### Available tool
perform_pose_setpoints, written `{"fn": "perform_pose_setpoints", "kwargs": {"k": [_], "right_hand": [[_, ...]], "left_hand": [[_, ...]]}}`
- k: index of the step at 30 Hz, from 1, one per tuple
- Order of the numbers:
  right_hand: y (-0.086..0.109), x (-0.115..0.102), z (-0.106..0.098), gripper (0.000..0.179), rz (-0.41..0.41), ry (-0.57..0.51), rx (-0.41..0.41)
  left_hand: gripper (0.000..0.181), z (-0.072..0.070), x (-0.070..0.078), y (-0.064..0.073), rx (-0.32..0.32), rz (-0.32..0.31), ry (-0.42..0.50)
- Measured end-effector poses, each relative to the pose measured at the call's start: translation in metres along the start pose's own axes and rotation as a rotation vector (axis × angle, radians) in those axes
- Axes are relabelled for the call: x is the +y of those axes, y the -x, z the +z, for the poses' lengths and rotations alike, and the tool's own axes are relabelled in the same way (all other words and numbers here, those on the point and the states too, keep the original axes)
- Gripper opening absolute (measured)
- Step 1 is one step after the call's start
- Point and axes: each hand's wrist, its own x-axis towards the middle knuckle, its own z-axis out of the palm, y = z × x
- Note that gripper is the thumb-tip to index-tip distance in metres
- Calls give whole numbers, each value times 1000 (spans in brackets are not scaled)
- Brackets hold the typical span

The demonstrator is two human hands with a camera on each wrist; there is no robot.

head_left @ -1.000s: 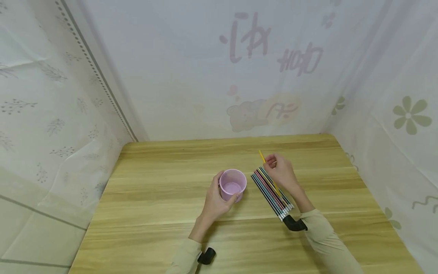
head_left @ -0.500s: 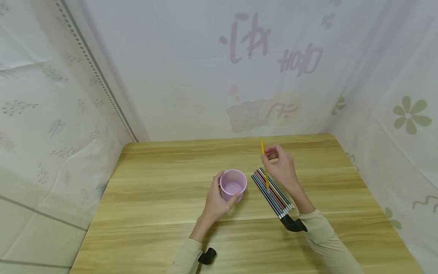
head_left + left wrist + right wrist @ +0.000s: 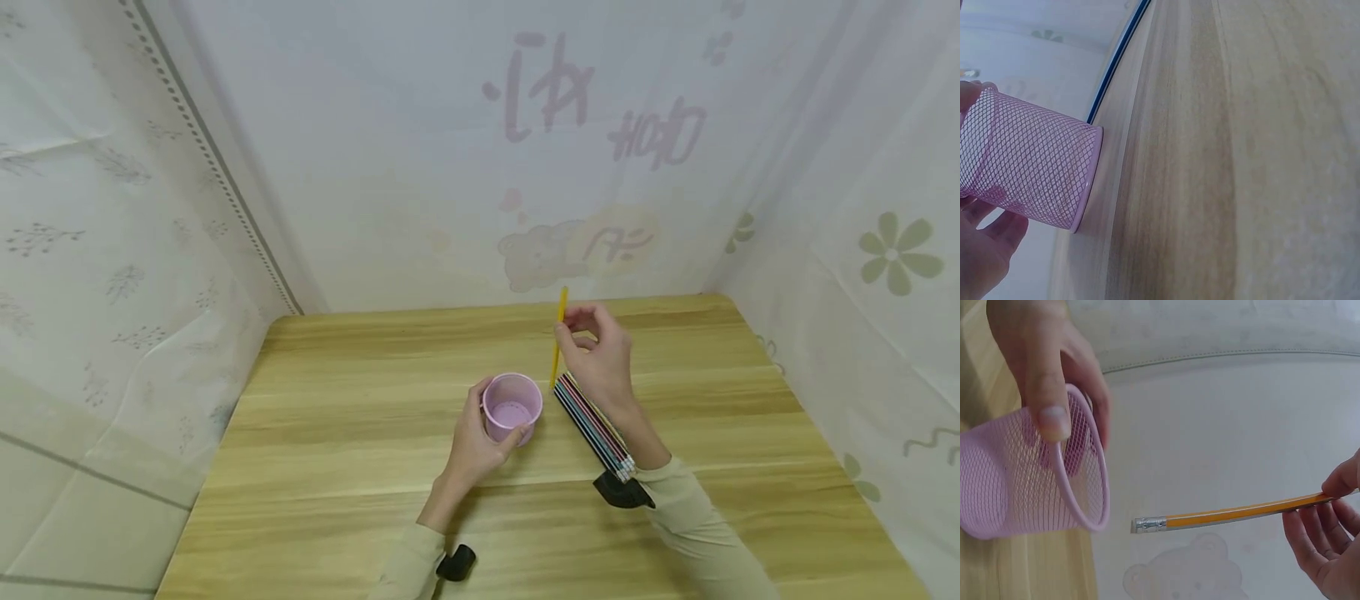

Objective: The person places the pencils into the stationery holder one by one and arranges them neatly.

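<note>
The left hand (image 3: 480, 442) is bent around a light purple-pink round cup of metal mesh (image 3: 512, 387), with the thumb upon the near rim and the other fingers along the left side. The cup appears to stand on the wood-patterned yellowish counter (image 3: 360, 417), and its mouth is facing up.

The right hand (image 3: 602, 354) is nearly closed at the fingertips: it pinches a slim yellow pencil (image 3: 557, 358) between the thumb and the opposite fingers. This pencil is almost upright, leaning a little, with the silver ferrule and the eraser end (image 3: 1147, 524) downward. Its upper end rises above the fingers. In the right wrist view, a gap shows between the eraser end and the cup's rim, so they are near but apart.

To the right of the cup, a row of striped pencils in dark, teal, reddish and pale colours (image 3: 592, 427) lies side by side on the counter, with the silver ends toward the person. The right forearm hides a part of them.

Both beige sleeves (image 3: 697, 512) have a black wrist device (image 3: 456, 563) beside them. Behind the counter hangs a whitish cloth (image 3: 397, 167), printed with a pale bear (image 3: 536, 257).
</note>
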Motion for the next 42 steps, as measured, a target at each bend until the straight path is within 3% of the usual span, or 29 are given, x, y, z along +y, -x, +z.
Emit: {"fn": "perform_pose_setpoints", "kwargs": {"k": [12, 20, 34, 42], "right_hand": [[8, 16, 26, 19, -78, -88, -28], [23, 32, 41, 21, 12, -42, -121], [43, 61, 49, 21, 73, 69, -216], [46, 68, 49, 18, 71, 115, -208]], "left_hand": [[90, 0, 3, 1, -17, 16, -6], [90, 0, 2, 1, -36, -4, 11], [88, 0, 1, 2, -27, 0, 36], [90, 0, 2, 2, -22, 6, 26]]}}
